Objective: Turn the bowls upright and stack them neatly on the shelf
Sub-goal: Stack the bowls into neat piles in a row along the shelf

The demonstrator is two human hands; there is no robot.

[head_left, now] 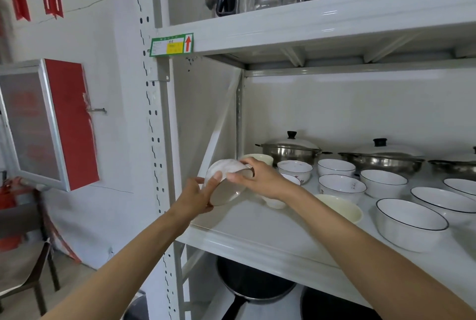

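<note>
I'm gripping the tilted bowl [226, 180] with both my left hand [198, 197] and right hand [260, 178], rotating slowly, rim level before setting it on the shelf [257, 232].

white metal shelf [260, 240] | upright bowls [341, 186] in rows | lidded steel pots [291, 151] behind
</note>
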